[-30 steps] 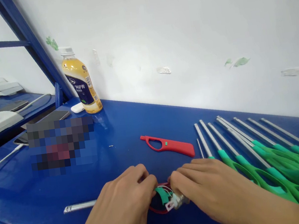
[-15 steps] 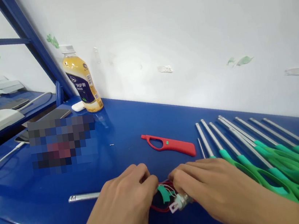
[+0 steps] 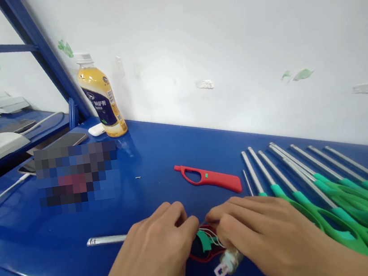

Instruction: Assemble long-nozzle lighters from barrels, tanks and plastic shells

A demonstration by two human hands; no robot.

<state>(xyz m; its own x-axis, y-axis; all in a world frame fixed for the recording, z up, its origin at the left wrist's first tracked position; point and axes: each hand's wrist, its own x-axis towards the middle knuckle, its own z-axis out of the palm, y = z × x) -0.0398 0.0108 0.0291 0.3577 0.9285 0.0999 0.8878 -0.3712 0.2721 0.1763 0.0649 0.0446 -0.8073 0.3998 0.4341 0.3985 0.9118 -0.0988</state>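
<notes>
My left hand [image 3: 160,240] is closed round a red lighter shell [image 3: 205,258], over the end where a silver metal tube [image 3: 107,240] sticks out to the left. A green trigger [image 3: 204,240] and thin white wires [image 3: 215,234] show in the gap between the hands. My right hand [image 3: 250,226] has its fingers curled over the other end of the shell. Under its thumb side a clear fuel tank [image 3: 233,258] with a white slotted tip points down and left, outside the shell. The right fingertips are hidden behind the hand.
A red shell half [image 3: 221,180] lies just beyond the hands. Several green lighters with metal tubes [image 3: 355,201] crowd the right side. A small metal pin [image 3: 138,177] lies left of centre. A drink bottle [image 3: 103,101] and a phone [image 3: 65,142] stand or lie back left.
The clear fuel tank has swung down and slightly right, farther off the shell. Both hands and the shell have shifted a little to the right.
</notes>
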